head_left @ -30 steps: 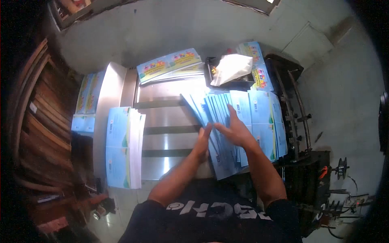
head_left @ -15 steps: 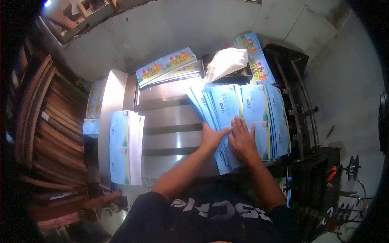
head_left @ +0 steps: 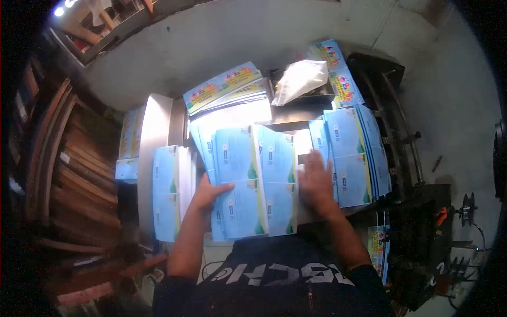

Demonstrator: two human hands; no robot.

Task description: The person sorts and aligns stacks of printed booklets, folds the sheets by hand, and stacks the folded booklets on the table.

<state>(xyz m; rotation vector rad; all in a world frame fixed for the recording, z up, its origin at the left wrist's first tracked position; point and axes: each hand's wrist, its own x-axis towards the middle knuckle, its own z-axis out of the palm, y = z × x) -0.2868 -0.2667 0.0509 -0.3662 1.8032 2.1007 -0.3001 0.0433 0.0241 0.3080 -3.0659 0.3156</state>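
A fanned batch of light-blue printed sheets (head_left: 237,169) with yellow-green edges lies across the middle of the metal table. My left hand (head_left: 206,194) grips its left edge, thumb on top and the other fingers mostly hidden. Between this batch and a second stack of blue sheets (head_left: 346,150) on the right is my right hand (head_left: 316,182), slightly blurred. Its fingers are stretched out beside the right stack's left edge; whether they touch it I cannot tell. A third stack of blue sheets (head_left: 166,193) stands to the left of my left hand.
Yellow-and-blue printed covers (head_left: 227,87) are piled at the back. Beside them, a white plastic bag (head_left: 301,79) rests on a dark box. More covers (head_left: 340,79) lie at the back right, near a dark metal frame (head_left: 404,121). A raised metal plate (head_left: 153,124) borders the left side.
My left hand has moved left with a batch of blue sheets, opening a gap from the right stack. My right hand has come off the top of the sheets into that gap.
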